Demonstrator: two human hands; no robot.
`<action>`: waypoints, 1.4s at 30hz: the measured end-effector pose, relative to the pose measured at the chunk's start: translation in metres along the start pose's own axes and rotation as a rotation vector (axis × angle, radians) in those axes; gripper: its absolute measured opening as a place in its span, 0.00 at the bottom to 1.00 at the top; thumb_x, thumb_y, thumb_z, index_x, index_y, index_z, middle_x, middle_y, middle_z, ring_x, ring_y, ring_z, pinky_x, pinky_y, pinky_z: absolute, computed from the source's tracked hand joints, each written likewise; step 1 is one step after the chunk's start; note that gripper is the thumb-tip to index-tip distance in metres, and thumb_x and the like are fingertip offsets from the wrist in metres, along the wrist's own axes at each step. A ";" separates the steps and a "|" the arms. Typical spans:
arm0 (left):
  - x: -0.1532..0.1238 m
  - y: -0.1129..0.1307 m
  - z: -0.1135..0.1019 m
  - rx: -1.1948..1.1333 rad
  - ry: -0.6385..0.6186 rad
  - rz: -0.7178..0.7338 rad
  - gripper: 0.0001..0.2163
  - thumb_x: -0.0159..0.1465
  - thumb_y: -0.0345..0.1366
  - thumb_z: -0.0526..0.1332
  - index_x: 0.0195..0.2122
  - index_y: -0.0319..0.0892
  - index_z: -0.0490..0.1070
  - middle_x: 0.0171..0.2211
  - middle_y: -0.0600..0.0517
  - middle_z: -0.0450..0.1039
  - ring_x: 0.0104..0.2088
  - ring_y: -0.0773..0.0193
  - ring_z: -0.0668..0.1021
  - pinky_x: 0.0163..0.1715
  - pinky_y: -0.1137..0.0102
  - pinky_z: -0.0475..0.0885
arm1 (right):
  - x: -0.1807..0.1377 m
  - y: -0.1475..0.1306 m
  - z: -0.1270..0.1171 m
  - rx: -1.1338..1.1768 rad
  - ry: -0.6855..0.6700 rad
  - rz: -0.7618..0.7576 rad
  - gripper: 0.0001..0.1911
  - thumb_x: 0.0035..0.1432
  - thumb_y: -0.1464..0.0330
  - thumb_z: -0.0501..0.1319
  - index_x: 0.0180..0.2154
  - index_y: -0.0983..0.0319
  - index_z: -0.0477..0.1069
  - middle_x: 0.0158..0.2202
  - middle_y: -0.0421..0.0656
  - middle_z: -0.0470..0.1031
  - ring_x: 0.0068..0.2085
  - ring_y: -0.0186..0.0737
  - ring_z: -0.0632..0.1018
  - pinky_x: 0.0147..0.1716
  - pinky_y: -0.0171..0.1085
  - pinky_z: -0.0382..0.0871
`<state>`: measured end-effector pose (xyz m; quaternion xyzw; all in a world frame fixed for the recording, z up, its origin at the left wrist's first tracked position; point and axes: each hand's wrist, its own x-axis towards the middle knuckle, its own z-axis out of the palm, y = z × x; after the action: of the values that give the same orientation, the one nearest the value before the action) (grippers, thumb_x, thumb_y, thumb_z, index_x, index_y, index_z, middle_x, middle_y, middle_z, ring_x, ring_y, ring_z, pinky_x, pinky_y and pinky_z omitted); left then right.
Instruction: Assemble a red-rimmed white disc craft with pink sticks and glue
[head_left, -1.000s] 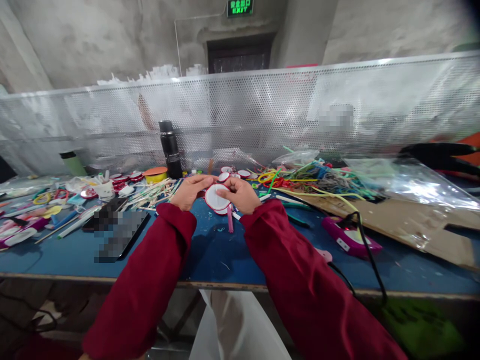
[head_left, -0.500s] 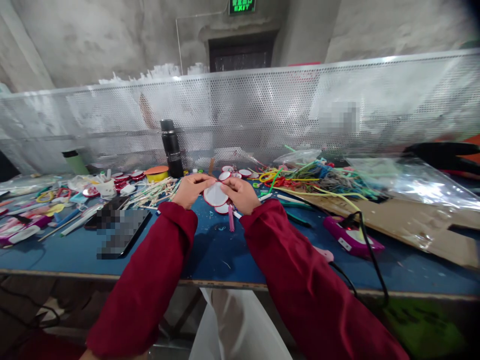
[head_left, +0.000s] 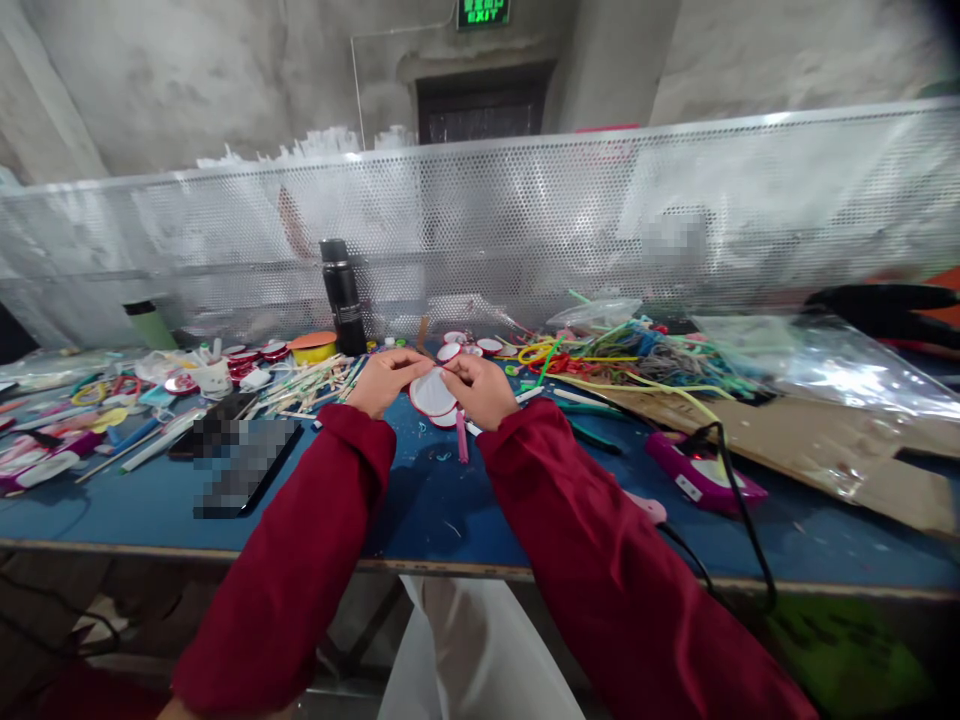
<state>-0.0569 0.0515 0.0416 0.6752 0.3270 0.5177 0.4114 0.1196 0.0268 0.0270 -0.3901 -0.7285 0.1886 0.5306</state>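
Both my hands meet over the middle of the blue table. My left hand and my right hand pinch the rim of a round white disc with a red edge, held tilted just above the table. A second white disc lies under it, partly hidden. A pink stick lies on the table below my right hand. Dark red sleeves cover both my arms.
A black flask stands behind my hands, several more red-rimmed discs to its left. A heap of coloured cords and cardboard lie right. A pink glue gun with black cable sits near the right. A perforated metal screen backs the table.
My hands have shifted slightly on the disc and turned it a little; the camera view has moved slightly. Nothing else on the table has moved.
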 end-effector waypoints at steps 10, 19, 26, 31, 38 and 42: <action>-0.001 0.005 0.001 0.017 0.031 -0.004 0.16 0.52 0.47 0.69 0.35 0.39 0.79 0.32 0.50 0.78 0.30 0.66 0.75 0.31 0.71 0.69 | 0.000 -0.001 -0.001 -0.016 0.001 0.050 0.07 0.58 0.64 0.57 0.32 0.60 0.69 0.27 0.40 0.74 0.28 0.36 0.74 0.28 0.34 0.67; 0.005 -0.007 -0.019 0.225 0.231 -0.129 0.16 0.56 0.47 0.63 0.36 0.40 0.79 0.31 0.48 0.78 0.29 0.64 0.76 0.26 0.72 0.66 | 0.002 0.006 -0.005 -0.114 0.023 0.077 0.06 0.57 0.65 0.57 0.32 0.60 0.70 0.29 0.40 0.75 0.30 0.36 0.75 0.29 0.34 0.65; 0.016 -0.028 -0.039 0.389 0.369 -0.106 0.13 0.57 0.43 0.61 0.33 0.39 0.78 0.29 0.49 0.78 0.28 0.64 0.75 0.30 0.70 0.68 | 0.002 0.008 -0.004 -0.140 0.037 0.064 0.07 0.58 0.66 0.57 0.34 0.61 0.70 0.29 0.41 0.76 0.31 0.36 0.75 0.31 0.34 0.66; 0.022 -0.044 -0.055 0.497 0.423 -0.108 0.13 0.58 0.44 0.60 0.34 0.41 0.79 0.29 0.49 0.79 0.30 0.63 0.76 0.33 0.70 0.69 | 0.004 0.010 -0.005 -0.202 0.045 0.049 0.06 0.59 0.66 0.57 0.34 0.61 0.71 0.29 0.41 0.76 0.31 0.36 0.75 0.32 0.34 0.65; 0.020 -0.043 -0.067 0.645 0.482 -0.143 0.13 0.60 0.41 0.58 0.38 0.41 0.79 0.34 0.48 0.80 0.33 0.62 0.77 0.35 0.69 0.69 | 0.004 0.008 -0.009 -0.281 0.116 0.075 0.07 0.59 0.66 0.57 0.34 0.61 0.72 0.29 0.41 0.76 0.30 0.38 0.74 0.31 0.36 0.64; 0.016 -0.039 -0.071 0.743 0.490 -0.144 0.11 0.59 0.36 0.59 0.39 0.43 0.79 0.38 0.48 0.80 0.37 0.60 0.78 0.38 0.69 0.68 | 0.004 0.008 -0.012 -0.314 0.180 0.112 0.07 0.58 0.67 0.56 0.35 0.60 0.73 0.29 0.42 0.76 0.32 0.40 0.75 0.33 0.37 0.65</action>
<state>-0.1226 0.0980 0.0223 0.6101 0.6247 0.4797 0.0864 0.1328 0.0334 0.0286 -0.5236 -0.6757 0.0661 0.5148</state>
